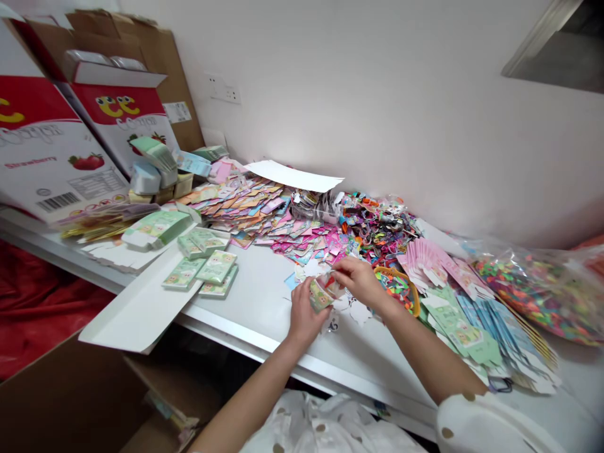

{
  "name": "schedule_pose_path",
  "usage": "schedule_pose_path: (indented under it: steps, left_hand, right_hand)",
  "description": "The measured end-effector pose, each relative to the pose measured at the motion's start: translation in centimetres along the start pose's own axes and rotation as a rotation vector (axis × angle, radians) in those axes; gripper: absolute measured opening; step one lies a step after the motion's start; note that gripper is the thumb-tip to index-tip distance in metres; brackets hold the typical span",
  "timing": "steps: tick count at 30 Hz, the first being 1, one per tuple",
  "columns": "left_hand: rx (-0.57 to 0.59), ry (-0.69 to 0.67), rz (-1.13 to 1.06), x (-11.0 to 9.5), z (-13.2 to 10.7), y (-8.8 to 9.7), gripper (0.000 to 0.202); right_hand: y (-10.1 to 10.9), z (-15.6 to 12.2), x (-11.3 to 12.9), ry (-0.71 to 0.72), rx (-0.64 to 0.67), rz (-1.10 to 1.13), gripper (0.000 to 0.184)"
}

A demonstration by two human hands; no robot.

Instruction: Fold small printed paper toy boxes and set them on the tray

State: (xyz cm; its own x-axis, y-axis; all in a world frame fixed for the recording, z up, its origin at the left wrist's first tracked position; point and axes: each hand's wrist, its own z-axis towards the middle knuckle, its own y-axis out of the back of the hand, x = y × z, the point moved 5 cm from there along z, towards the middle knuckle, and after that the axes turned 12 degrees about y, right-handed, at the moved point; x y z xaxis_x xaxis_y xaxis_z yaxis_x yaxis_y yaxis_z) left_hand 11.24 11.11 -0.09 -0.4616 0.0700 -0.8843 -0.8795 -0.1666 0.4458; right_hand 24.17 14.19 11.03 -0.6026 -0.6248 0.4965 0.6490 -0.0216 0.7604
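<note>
My left hand [302,314] grips a small green printed paper box [319,294] just above the white table [255,302]. My right hand [361,280] pinches at the box's open top end, fingers pressed together on something small I cannot make out. Small white cut-out pieces [352,308] lie on the table under both hands. A small basket of colourful bits [399,286] sits right beside my right hand.
Finished green boxes [207,267] lie to the left on a white card sheet [141,308]. Piles of colourful cards [245,204], stickers [377,226], flat pink and green box blanks [453,314] and a bag of beads [538,289] crowd the table. Strawberry cartons [47,151] stand at left.
</note>
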Motion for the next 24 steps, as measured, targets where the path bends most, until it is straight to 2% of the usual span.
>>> schedule_pose_path:
  steps: [3, 5, 7, 9, 12, 14, 16, 18, 20, 21, 22, 24]
  left_hand:
    - [-0.045, -0.028, 0.023, 0.1, -0.2, 0.3, 0.067]
    - [-0.088, -0.059, 0.035, 0.2, -0.2, 0.5, 0.065]
    - [-0.132, -0.079, 0.042, 0.3, -0.3, 0.8, 0.064]
    - [-0.175, -0.081, 0.045, 0.6, -0.4, 1.2, 0.064]
    - [-0.220, -0.041, 0.039, 1.6, -0.6, 1.8, 0.065]
    - [-0.256, 0.028, 0.010, 2.7, -0.6, 2.2, 0.066]
    - [-0.306, 0.122, -0.035, 3.9, -0.7, 2.7, 0.069]
    - [-0.345, 0.196, -0.087, 5.0, -0.9, 3.1, 0.072]
    - [-0.351, 0.218, -0.120, 5.6, -1.1, 3.2, 0.072]
    - [-0.343, 0.210, -0.127, 5.8, -1.3, 3.2, 0.073]
    - [-0.324, 0.194, -0.128, 5.9, -1.4, 3.2, 0.074]
    - [-0.236, 0.156, -0.143, 6.1, -1.6, 3.2, 0.079]
  right_hand:
    - [-1.2, -0.5, 1.1, 0.063, 0.051, 0.006, 0.007]
    - [-2.1, -1.0, 1.7, 0.100, 0.067, 0.004, 0.012]
    - [-2.7, -1.4, 2.3, 0.122, 0.035, -0.021, 0.018]
    - [-3.2, -1.8, 2.9, 0.149, 0.018, -0.064, 0.013]
    - [-4.1, -2.4, 4.0, 0.231, 0.081, -0.093, 0.012]
    - [-4.2, -2.8, 4.2, 0.225, 0.019, -0.054, 0.017]
    - [-4.2, -3.4, 3.0, 0.065, -0.184, 0.017, 0.020]
    - [-5.5, -4.2, 0.9, -0.196, -0.294, 0.177, 0.026]
    - [-8.6, -4.7, -0.9, -0.421, -0.215, 0.451, 0.037]
    - [-10.3, -4.8, -1.4, -0.486, -0.146, 0.599, 0.042]
    - [-11.8, -4.8, -1.6, -0.521, -0.097, 0.725, 0.046]
    - [-13.5, -4.5, -1.7, -0.539, -0.077, 0.865, 0.047]
